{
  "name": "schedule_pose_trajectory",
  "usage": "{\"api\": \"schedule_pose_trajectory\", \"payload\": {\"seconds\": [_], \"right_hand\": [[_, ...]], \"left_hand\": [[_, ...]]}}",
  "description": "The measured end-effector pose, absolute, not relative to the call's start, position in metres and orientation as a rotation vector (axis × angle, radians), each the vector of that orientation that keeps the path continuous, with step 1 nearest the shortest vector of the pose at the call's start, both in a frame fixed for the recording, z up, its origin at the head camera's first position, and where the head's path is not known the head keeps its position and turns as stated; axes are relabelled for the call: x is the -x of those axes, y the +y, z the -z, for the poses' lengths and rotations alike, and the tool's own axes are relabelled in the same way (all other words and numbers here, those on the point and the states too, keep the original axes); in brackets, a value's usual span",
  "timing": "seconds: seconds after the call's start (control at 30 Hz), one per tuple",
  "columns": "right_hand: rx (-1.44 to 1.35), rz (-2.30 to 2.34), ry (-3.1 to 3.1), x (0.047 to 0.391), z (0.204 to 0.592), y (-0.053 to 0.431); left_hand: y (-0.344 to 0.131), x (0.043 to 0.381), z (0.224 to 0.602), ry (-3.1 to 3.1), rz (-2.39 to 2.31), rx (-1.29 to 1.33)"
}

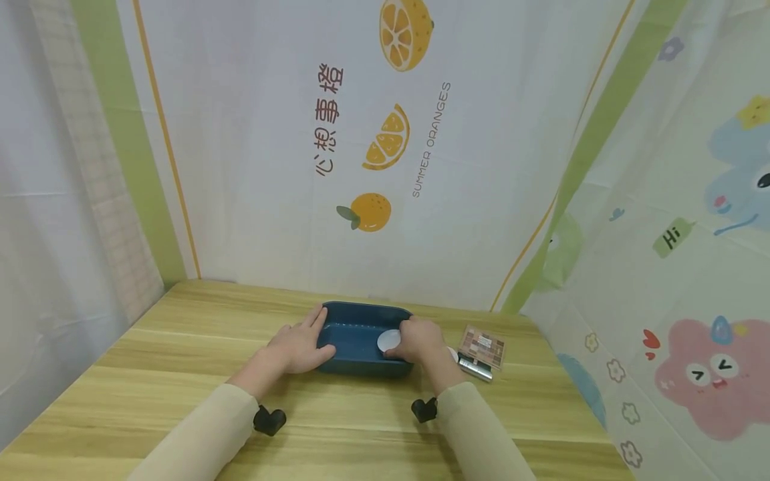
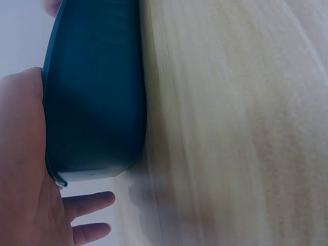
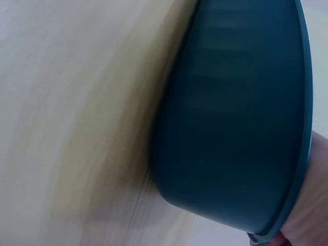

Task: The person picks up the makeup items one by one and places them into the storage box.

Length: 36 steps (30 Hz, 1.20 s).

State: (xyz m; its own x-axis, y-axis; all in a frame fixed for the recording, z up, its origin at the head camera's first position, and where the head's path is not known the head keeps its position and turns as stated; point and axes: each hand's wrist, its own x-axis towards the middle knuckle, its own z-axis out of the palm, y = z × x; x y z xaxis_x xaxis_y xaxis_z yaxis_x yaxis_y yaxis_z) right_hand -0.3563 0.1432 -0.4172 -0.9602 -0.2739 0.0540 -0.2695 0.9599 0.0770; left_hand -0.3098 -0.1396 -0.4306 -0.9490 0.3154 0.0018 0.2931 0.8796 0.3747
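A dark blue rectangular plastic tub (image 1: 351, 366) sits upright on the wooden table. My left hand (image 1: 296, 346) holds its left end, with the thumb over the rim; the left wrist view has two fingers (image 2: 89, 206) stretched down outside the end wall. At the tub's right end, my right hand (image 1: 421, 339) reaches over the rim and grips a round white disc-like object (image 1: 388, 341) inside. What kind of object it is I cannot tell. The right wrist view is mostly filled by the tub's outer wall (image 3: 230, 118), which hides the fingers.
Right of the tub, an eyeshadow palette (image 1: 483, 346) lies on the table (image 1: 337, 427) beside a silver and black tube (image 1: 475, 367). Another white object (image 1: 452, 355) peeks out behind my right wrist. A printed curtain (image 1: 271, 234) hangs along the table's back edge.
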Motion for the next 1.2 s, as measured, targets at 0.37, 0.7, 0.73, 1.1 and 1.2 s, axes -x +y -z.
{"api": "schedule_pose_trajectory", "payload": {"seconds": [0.37,0.7,0.73,1.1,1.2], "right_hand": [[-0.408,0.126,-3.039,0.3581,0.4192,0.1424],[-0.396,0.150,-3.017,0.3567,0.4196,0.1416],[-0.397,0.150,-3.018,0.3566,0.4195,0.1416],[-0.411,-0.023,-3.030,0.3554,0.4191,0.1472],[-0.407,-0.093,-3.036,0.3554,0.4193,0.1500]], "left_hand": [[-0.1398,0.3113,0.4341,2.990,-0.590,-0.487],[-0.1398,0.3081,0.4295,2.981,-0.609,-0.499],[-0.1398,0.3079,0.4292,2.980,-0.609,-0.498],[-0.1407,0.3102,0.4304,2.979,-0.609,-0.498],[-0.1410,0.3146,0.4340,2.981,-0.592,-0.489]]}}
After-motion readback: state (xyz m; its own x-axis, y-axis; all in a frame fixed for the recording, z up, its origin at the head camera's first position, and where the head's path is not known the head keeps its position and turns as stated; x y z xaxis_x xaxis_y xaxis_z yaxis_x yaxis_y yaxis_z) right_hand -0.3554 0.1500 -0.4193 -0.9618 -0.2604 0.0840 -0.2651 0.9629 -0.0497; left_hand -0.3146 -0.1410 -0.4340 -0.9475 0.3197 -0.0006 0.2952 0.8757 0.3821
